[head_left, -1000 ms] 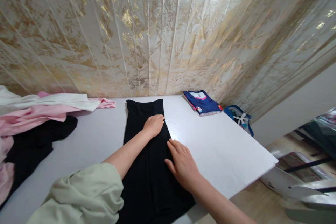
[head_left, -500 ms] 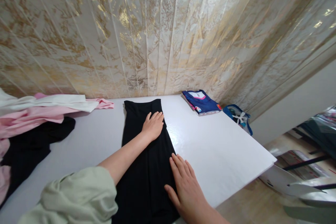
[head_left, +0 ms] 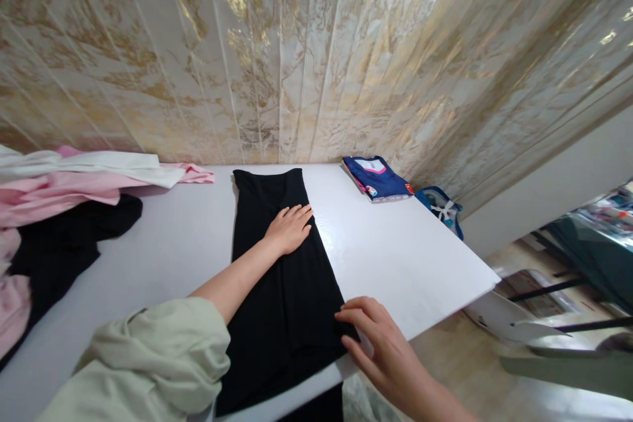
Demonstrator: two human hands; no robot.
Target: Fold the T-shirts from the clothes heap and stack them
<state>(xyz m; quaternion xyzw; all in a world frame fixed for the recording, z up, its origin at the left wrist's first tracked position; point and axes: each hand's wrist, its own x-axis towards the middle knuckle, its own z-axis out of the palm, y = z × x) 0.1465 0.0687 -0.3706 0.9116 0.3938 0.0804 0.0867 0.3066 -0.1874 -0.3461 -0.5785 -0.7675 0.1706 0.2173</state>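
Note:
A long black garment (head_left: 270, 297) lies flat on the white table, its waist-like end toward the curtain and its wider end at the near edge. Whether it is trousers or a skirt I cannot tell. My left hand (head_left: 291, 229) rests flat on its upper part, fingers spread toward the right side. At the lower right corner, my right hand (head_left: 378, 336) has black cloth between its thumb and fingers.
Pink and white clothes (head_left: 99, 175) lie heaped on the left, beside a crumpled black one (head_left: 64, 237). A folded navy garment (head_left: 378, 179) sits at the back of the white table (head_left: 395, 250). A blue-trimmed bag (head_left: 442, 208) is beyond the right edge. A patterned curtain (head_left: 277, 66) hangs behind.
My right hand has gone from lying along the garment's right side to gripping its lower right corner. My left hand stays pressed on the cloth. The view has tilted down slightly.

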